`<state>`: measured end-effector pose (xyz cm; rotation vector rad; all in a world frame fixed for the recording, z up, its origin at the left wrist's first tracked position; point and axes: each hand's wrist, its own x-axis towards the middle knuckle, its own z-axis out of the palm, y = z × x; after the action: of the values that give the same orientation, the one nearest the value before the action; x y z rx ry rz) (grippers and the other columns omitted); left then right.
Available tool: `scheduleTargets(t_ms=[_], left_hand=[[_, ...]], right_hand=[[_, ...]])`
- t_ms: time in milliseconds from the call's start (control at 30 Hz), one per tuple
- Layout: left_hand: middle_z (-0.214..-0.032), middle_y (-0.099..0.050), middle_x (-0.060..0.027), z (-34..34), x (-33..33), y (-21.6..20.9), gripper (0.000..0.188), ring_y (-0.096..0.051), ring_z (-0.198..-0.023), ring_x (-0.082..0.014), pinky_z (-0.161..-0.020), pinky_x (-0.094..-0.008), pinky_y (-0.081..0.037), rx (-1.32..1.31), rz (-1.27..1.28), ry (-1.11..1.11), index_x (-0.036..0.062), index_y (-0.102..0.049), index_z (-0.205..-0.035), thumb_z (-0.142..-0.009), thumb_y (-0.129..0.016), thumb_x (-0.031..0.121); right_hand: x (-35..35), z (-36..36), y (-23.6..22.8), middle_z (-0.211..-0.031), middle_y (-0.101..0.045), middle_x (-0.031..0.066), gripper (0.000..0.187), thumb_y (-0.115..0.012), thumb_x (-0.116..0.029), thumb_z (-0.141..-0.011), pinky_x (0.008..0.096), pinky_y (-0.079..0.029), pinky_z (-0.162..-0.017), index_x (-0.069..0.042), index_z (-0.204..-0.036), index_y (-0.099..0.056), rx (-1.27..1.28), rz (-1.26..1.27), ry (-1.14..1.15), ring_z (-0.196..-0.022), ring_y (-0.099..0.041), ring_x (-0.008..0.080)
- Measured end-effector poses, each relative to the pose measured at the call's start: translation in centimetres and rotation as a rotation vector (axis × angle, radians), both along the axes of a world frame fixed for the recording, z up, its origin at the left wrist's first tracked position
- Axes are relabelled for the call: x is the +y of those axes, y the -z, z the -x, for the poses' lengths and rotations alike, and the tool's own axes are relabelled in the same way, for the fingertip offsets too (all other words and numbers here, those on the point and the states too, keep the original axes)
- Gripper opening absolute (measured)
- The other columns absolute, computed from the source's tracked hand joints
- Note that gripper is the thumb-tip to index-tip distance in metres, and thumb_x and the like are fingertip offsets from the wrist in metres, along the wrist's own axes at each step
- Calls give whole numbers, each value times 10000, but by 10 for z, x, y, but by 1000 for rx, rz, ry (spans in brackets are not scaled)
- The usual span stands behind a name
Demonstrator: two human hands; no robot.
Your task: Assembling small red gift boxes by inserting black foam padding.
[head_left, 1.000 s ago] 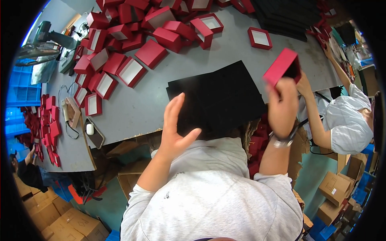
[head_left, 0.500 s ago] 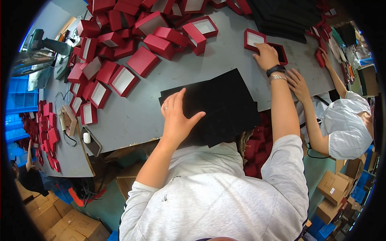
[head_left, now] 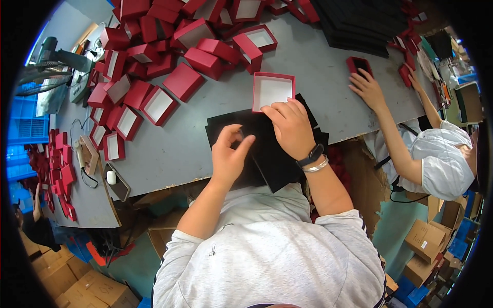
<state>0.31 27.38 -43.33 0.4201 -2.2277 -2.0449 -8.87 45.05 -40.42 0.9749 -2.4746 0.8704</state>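
Note:
My right hand (head_left: 292, 126) grips the near edge of a red box (head_left: 273, 90) whose white inside faces up. The box sits just past the far edge of a loose stack of black sheets (head_left: 267, 161), close in front of me. Over the left part of these sheets is my left hand (head_left: 229, 156), its fingers curled and the thumb apart from them. Nothing shows between them, though dark sheet lies behind the gap.
Many red boxes (head_left: 183, 81) are heaped at the far left. Thick black sheets (head_left: 354, 31) are piled at the far right. On the right, a co-worker's hand (head_left: 368, 90) touches a red box with a dark inside (head_left: 358, 64). A phone (head_left: 119, 187) lies by the table's left front edge.
My right hand has brought the white-lined red box from the far right to above the black sheets. My left hand's fingers have curled in. The co-worker's hand has reached the other box.

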Motion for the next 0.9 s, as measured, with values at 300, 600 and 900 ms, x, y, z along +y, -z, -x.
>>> scheduleTargets(t_ms=[300, 600, 900], left_hand=[[-975, -656, -5, -10, -52, -33, 185, -577, -828, -59, -751, -208, -448, 212, -420, -430, 47, -563, -1155, -983, -616, 85], [-1215, -618, -91, -28, -26, -71, 242, -610, -1125, -188, -989, -338, -494, 466, -847, -402, 51, -476, -1266, -1030, -494, 102], [-1331, -579, -107, -46, 2, -69, 381, -593, -1182, -209, -983, -362, -499, 180, -1115, -49, 47, -403, -1391, -1022, -472, 112]], right_hand=[[12, -9, -23, -903, -619, 64, 318, -630, 35, -804, 427, -445, -986, -86, -1093, -685, 103, 118, -51, -888, -596, 277], [15, -49, -51, -1060, -648, 73, 365, -686, -57, -822, 444, -386, -1105, -86, -1185, -675, -77, -204, -192, -1083, -609, 247], [4, -58, -51, -1357, -550, 155, 850, -822, -50, -788, 374, -376, -1109, 6, -1491, -346, -1079, 1055, -597, -1259, -537, 226]])
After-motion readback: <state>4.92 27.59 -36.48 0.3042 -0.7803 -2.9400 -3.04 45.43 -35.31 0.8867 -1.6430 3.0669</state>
